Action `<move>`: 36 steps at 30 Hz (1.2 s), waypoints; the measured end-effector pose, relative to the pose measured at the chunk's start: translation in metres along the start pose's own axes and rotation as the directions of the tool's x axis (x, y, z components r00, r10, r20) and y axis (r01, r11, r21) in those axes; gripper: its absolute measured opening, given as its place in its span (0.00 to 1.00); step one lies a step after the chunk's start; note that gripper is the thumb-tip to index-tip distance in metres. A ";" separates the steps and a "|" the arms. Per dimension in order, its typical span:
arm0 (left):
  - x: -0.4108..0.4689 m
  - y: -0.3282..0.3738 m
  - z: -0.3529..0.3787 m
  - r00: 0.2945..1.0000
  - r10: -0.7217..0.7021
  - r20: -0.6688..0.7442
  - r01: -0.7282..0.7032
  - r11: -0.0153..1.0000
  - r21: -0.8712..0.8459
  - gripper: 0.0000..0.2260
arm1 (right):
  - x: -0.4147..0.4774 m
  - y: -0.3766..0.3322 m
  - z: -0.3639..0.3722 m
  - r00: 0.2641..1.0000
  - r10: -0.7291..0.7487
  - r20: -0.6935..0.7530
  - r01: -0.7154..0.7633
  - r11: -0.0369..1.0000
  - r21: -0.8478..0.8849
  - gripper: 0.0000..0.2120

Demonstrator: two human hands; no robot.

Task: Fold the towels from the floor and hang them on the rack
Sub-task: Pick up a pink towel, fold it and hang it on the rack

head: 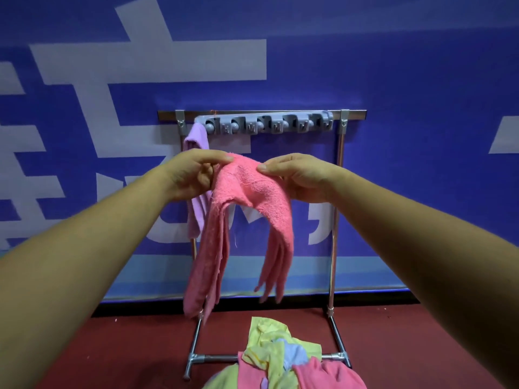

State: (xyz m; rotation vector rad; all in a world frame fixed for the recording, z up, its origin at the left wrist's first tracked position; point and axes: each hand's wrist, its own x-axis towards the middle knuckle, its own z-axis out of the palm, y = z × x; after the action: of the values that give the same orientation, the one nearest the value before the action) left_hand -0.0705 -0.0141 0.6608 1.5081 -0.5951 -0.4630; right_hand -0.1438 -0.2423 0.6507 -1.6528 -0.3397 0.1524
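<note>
Being held at frame centre, a folded pink towel (244, 209) is pinched along its top edge by both hands: left hand (193, 175) with thumb and fingers closed on the left corner, right hand (297, 175) likewise on the right. Layers hang uneven and splayed below. Behind it stands the rack (337, 192), with its grey hook strip (266, 124) at upper centre and a lilac towel (196, 138) hung at its left end. A pile of towels (280, 360) lies on the red floor (126, 346), bottom centre. Risks judged: the fold could be lost if either pinch is released early, as the layers are loose; the lilac towel could be knocked off by the left hand.
</note>
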 end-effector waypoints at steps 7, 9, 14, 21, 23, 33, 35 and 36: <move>0.046 0.036 -0.027 0.995 0.081 0.056 -0.096 0.926 0.365 0.11 | 0.064 -0.038 -0.030 0.979 -0.104 -0.177 0.067 0.977 -0.203 0.09; 0.061 0.048 -0.037 0.993 0.109 0.037 -0.114 0.901 0.419 0.03 | 0.086 -0.048 -0.036 0.964 -0.130 -0.230 0.050 0.944 -0.326 0.11; 0.098 0.072 -0.071 0.982 0.182 -0.053 -0.105 0.757 0.644 0.07 | 0.134 -0.064 -0.045 0.933 -0.178 -0.311 -0.017 0.845 -0.534 0.09; 0.154 0.077 -0.104 0.929 0.309 -0.207 0.021 0.513 0.858 0.06 | 0.194 -0.075 -0.055 0.889 -0.284 -0.359 -0.106 0.634 -0.766 0.08; 0.168 0.077 -0.111 0.919 0.311 -0.244 0.056 0.509 0.859 0.05 | 0.216 -0.074 -0.056 0.879 -0.321 -0.352 -0.131 0.548 -0.826 0.10; 0.221 0.040 -0.148 0.753 0.516 -0.407 0.094 0.529 0.844 0.06 | 0.295 -0.038 -0.062 0.661 -0.523 -0.539 -0.291 0.483 -0.826 0.06; 0.226 0.033 -0.148 0.766 0.551 -0.331 0.147 0.351 0.925 0.05 | 0.302 -0.028 -0.065 0.665 -0.539 -0.517 -0.314 0.426 -0.849 0.06; 0.227 0.030 -0.145 0.791 0.545 -0.278 0.177 0.231 0.957 0.04 | 0.304 -0.024 -0.067 0.685 -0.528 -0.501 -0.334 0.384 -0.861 0.06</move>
State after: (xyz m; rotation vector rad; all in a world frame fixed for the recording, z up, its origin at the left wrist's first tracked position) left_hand 0.1942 -0.0420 0.7127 2.5860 -0.5713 0.8306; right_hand 0.1606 -0.2096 0.7122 -2.6429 0.1819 -1.0450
